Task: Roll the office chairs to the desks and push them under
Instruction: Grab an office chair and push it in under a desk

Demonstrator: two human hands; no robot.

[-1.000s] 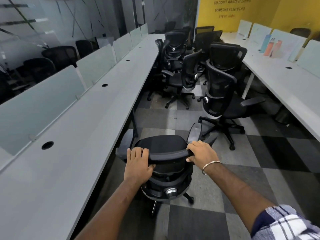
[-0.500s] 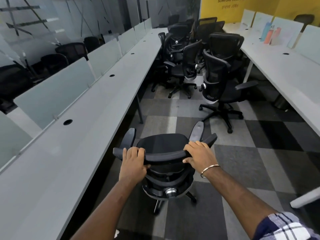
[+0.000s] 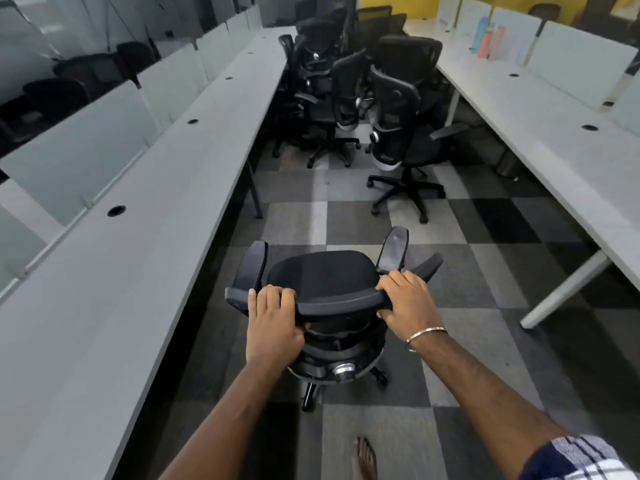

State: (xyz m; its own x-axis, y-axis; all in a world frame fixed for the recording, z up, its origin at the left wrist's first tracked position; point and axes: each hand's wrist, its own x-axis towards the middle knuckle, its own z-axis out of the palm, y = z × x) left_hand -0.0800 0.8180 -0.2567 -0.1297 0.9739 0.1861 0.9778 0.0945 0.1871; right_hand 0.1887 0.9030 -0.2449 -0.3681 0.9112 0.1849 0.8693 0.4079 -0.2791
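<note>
Along the left edge, a long grey desk [image 3: 166,209] with frosted dividers [image 3: 79,150] and round cable holes. Just beside its near edge, in the aisle, a black chair [image 3: 322,275], seat facing away, armrests up. Left hand [image 3: 273,323] curled over the left end of the backrest's top bar, fingers wrapped on it. Right hand [image 3: 405,299] clamped round the right end likewise, bangle [image 3: 426,332] at the wrist. Further up the aisle, a cluster of chairs [image 3: 349,88], not tucked in. Below, a bare foot [image 3: 363,459] on checkered carpet [image 3: 485,237]. Far right, a second desk [image 3: 540,133] carrying bottles [image 3: 488,39].
</note>
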